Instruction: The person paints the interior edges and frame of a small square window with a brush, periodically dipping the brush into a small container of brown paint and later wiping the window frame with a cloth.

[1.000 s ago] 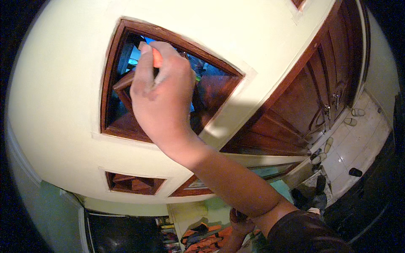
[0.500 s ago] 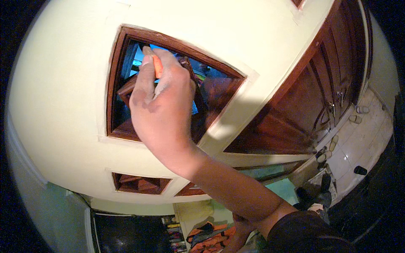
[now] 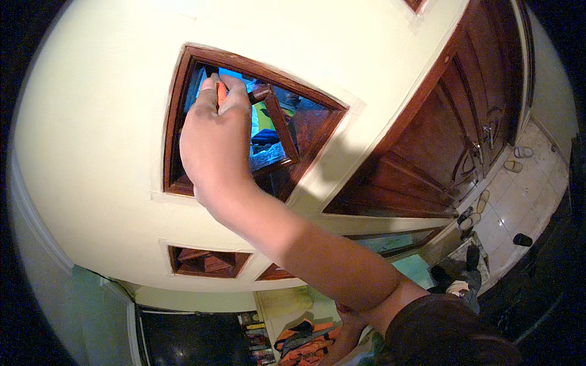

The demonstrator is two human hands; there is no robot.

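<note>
My right hand (image 3: 220, 125) is raised to a square recess with a brown wooden frame (image 3: 174, 137) in a cream wall. Its thumb and fingers pinch a small orange object (image 3: 221, 95); a dark part shows just beyond the fingertips at the upper left corner of the recess. What kind of object it is cannot be made out. A smaller tilted wooden square (image 3: 282, 125) is set inside the frame, with bright blue glass or light behind it. What seems to be my left hand (image 3: 349, 320) is mostly hidden beneath my right arm, close to the elbow; its fingers do not show.
Dark wooden double doors (image 3: 452, 116) are at right, with several slippers (image 3: 482, 201) on the tiled floor (image 3: 500, 219) below. A smaller wooden recess (image 3: 207, 262) lies under the framed one. Orange and grey cloth (image 3: 308, 341) and a dark screen-like panel (image 3: 189, 338) are at the bottom.
My right hand has shifted left inside the frame and turned, baring more of the tilted square and the blue behind it. It still pinches the orange object. The view has moved slightly.
</note>
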